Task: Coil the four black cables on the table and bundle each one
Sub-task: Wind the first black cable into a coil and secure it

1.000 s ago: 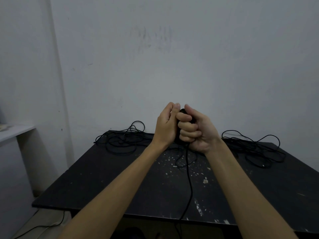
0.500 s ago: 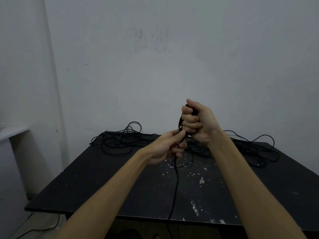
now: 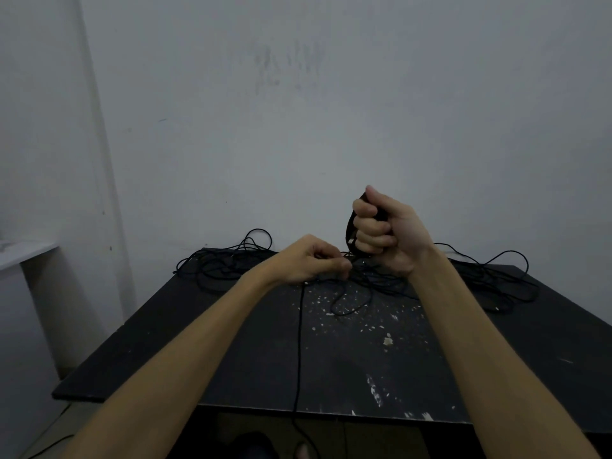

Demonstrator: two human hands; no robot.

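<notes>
My right hand point(image 3: 384, 233) is raised above the black table point(image 3: 231, 352) and grips a small coil of black cable point(image 3: 350, 230) in its fist. My left hand point(image 3: 311, 260) is lower, just left of it, and pinches the same cable's free length point(image 3: 299, 342), which runs from my fingers down over the table's front edge. A loose loop point(image 3: 347, 306) lies under the hands. Tangled black cables lie at the back left point(image 3: 225, 263) and back right point(image 3: 490, 279).
A grey wall stands right behind the table. A white shelf point(image 3: 26, 253) juts out at the far left. Another cable point(image 3: 49, 445) trails on the floor at bottom left. White flecks mark the table's middle.
My left hand has left the right fist and dropped down to the left, drawing the cable out. The hanging cable has shifted left. My right hand stays raised with the coil.
</notes>
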